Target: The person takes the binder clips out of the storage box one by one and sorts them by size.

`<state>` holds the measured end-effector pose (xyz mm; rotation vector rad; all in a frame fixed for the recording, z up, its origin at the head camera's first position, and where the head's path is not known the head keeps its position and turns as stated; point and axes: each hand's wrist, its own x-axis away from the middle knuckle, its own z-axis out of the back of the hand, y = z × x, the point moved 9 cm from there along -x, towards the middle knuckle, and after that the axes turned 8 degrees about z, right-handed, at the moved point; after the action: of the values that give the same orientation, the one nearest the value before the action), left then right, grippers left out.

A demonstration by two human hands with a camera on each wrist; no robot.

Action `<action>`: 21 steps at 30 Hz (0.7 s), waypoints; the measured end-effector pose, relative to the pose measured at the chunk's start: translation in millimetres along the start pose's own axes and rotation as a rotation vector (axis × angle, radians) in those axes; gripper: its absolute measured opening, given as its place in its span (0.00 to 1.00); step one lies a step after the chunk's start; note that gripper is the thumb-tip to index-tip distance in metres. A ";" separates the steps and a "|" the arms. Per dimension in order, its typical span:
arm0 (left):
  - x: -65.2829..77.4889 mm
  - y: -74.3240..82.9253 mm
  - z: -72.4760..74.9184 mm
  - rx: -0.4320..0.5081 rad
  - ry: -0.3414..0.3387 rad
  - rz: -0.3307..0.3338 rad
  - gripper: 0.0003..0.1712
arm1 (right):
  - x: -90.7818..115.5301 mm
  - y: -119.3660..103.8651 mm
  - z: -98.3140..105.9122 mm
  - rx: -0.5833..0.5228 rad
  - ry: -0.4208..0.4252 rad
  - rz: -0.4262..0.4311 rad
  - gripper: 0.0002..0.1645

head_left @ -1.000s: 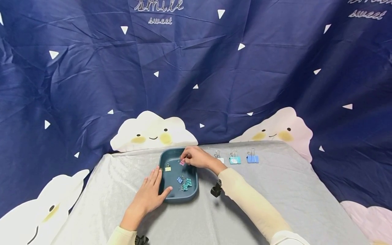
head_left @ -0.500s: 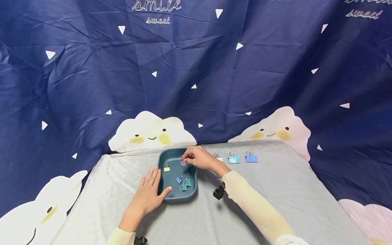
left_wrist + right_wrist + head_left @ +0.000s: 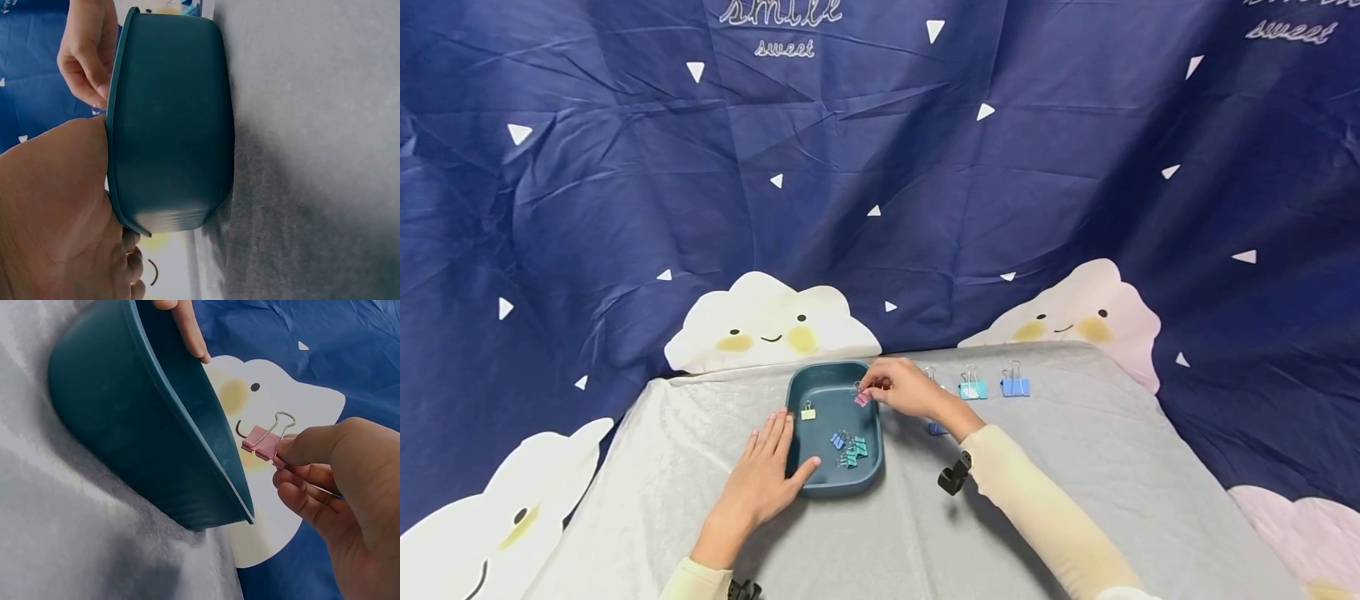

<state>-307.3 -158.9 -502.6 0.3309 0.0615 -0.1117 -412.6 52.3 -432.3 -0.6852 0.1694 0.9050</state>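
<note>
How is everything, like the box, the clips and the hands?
Blue-green box: upright on the grey cloth.
Left hand: touching the box.
Pink clip: held above the box.
Right hand: pinching the pink clip.
Yellow clip: in the box, apart.
Small blue clip: in the box.
Small teal clips: bunched in the box.
Big teal clip: on the cloth.
Big blue clip: on the cloth.
Third blue clip: on the cloth, partly hidden.

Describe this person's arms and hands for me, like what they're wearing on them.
The left sleeve and right sleeve are long and plain cream, with some white fabric at the right one's lower visible end. A black left wrist camera and black right wrist camera are worn. The left grip and right grip are bare, ungloved hands. No cables or sleeve markings show.
</note>
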 end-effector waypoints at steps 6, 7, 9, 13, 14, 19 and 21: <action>1.0 0.7 1.4 0.005 0.011 -0.010 0.54 | 11.3 3.3 8.2 0.004 0.013 -0.015 0.09; 1.3 0.9 1.5 0.007 0.012 -0.010 0.54 | 13.0 3.6 9.7 0.006 0.016 -0.014 0.09; 1.4 0.8 1.3 0.006 0.012 -0.010 0.54 | 16.5 3.4 13.2 0.002 0.026 -0.009 0.09; 1.8 1.1 2.0 0.009 0.018 -0.013 0.54 | 23.9 2.5 20.2 -0.013 0.047 0.003 0.08; 1.9 1.1 2.3 0.010 0.020 -0.014 0.54 | 26.0 2.0 22.2 -0.019 0.054 0.005 0.08; 2.7 1.8 3.7 0.013 0.017 -0.012 0.54 | 39.1 6.3 32.1 -0.028 0.075 -0.024 0.09; 2.5 1.9 3.8 0.016 0.014 -0.007 0.54 | 44.7 10.8 35.8 -0.026 0.081 -0.040 0.08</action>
<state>-304.5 -158.5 -498.6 0.3472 0.0753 -0.1172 -398.3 108.6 -428.1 -0.7477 0.2150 0.8427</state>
